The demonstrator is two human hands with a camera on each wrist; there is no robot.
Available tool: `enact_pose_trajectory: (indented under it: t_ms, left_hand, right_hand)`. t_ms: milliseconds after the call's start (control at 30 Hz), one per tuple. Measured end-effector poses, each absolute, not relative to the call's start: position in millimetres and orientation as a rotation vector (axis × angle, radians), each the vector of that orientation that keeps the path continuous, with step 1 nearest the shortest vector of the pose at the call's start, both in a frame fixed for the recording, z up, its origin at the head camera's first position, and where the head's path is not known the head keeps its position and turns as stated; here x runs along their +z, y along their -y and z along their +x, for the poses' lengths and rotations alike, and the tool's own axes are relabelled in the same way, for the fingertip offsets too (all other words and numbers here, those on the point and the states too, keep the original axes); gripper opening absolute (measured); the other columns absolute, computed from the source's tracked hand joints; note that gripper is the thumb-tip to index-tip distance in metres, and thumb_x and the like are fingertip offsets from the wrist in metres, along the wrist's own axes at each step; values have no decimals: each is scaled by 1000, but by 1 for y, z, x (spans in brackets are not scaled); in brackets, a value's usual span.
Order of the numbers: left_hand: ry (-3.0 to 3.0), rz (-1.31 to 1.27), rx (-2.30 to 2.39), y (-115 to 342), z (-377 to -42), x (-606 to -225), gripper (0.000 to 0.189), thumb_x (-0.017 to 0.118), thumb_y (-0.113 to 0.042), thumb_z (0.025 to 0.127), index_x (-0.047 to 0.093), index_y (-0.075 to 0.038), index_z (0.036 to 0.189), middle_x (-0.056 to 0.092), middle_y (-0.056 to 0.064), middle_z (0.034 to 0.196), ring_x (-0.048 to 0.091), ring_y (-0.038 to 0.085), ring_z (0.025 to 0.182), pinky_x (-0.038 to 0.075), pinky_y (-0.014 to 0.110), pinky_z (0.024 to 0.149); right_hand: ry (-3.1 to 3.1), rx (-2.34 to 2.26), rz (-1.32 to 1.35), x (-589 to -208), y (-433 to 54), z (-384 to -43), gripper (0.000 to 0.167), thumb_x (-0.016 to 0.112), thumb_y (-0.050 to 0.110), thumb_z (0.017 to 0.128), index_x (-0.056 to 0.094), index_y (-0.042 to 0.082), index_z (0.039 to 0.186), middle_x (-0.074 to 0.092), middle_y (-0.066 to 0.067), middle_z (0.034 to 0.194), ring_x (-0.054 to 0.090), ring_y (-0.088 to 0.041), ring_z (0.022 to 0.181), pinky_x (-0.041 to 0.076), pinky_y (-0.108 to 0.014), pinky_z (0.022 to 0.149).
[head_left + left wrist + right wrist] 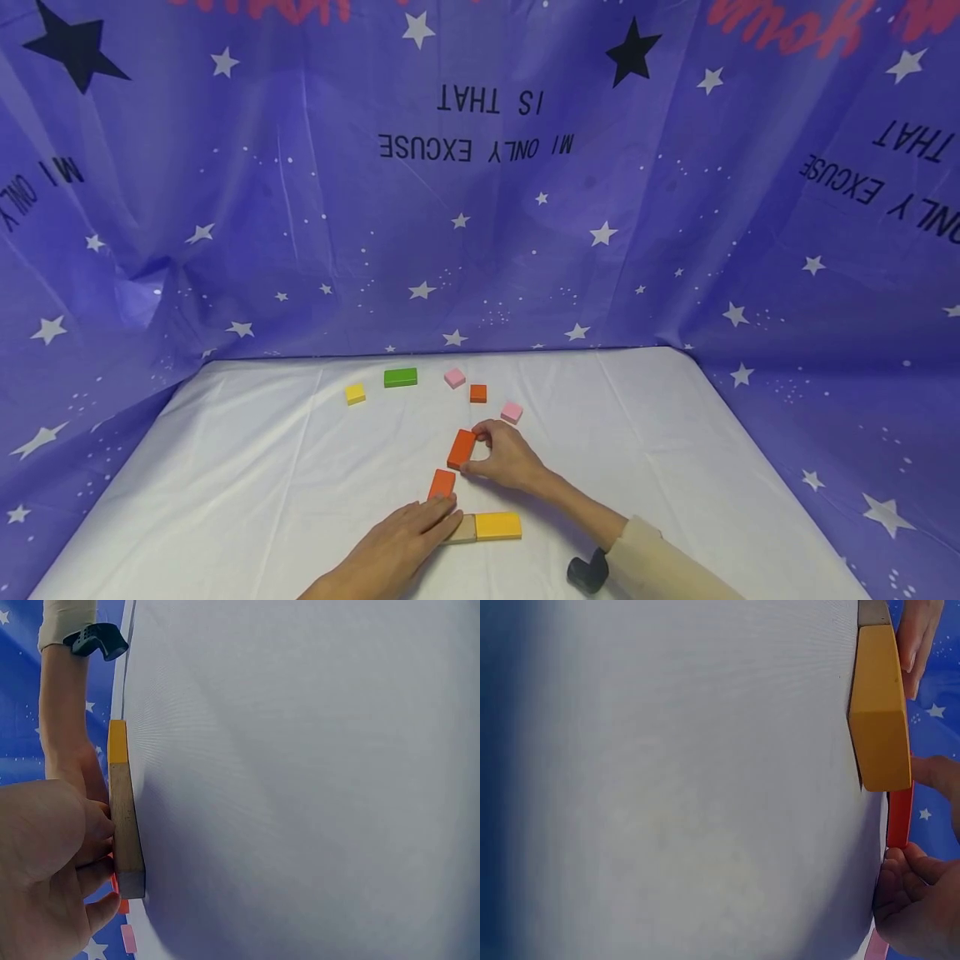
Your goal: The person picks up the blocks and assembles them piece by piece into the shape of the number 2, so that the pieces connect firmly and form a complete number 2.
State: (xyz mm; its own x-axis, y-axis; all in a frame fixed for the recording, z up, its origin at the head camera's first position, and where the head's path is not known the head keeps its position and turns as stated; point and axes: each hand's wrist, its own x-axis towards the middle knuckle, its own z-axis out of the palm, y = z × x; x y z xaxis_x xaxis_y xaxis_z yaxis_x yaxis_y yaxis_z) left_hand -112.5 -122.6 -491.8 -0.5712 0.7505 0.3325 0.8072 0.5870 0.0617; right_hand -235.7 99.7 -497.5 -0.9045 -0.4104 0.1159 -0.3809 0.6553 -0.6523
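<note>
My right hand [510,458] pinches a red-orange rectangular block [461,449] by its two ends, thumb at the near end and fingers at the far end. The right wrist view shows the same red block [900,817] behind a yellow block [881,712]. Fingertips of my left hand [393,550] rest on a second red-orange block [442,483], covering its near end. Those fingers also lie over part of a plain wooden block [463,530], which touches the yellow block end to end. In the left wrist view, the wooden block [126,817] partly hides the left fingers.
Beyond the hands lie a small yellow block [356,394], a green block [401,377], a pink block [454,378], a small orange block [478,393] and another pink block [512,412]. A purple star-printed curtain [480,250] surrounds the white-covered table [660,467].
</note>
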Motion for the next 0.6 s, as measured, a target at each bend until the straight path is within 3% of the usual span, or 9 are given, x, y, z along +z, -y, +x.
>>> enact_pose_trajectory:
  t_ms: [600]
  left_hand:
    - [2581, -1285, -312, 123, -111, -491, 55, 73, -8, 86, 58, -2, 138, 54, 17, 141, 54, 26, 127, 50, 46, 97]
  right_hand:
    - [-2816, -1060, -722, -497, -95, -235, 57, 87, 34, 76, 65, 1, 118, 65, -5, 106, 56, -17, 94, 50, -34, 87]
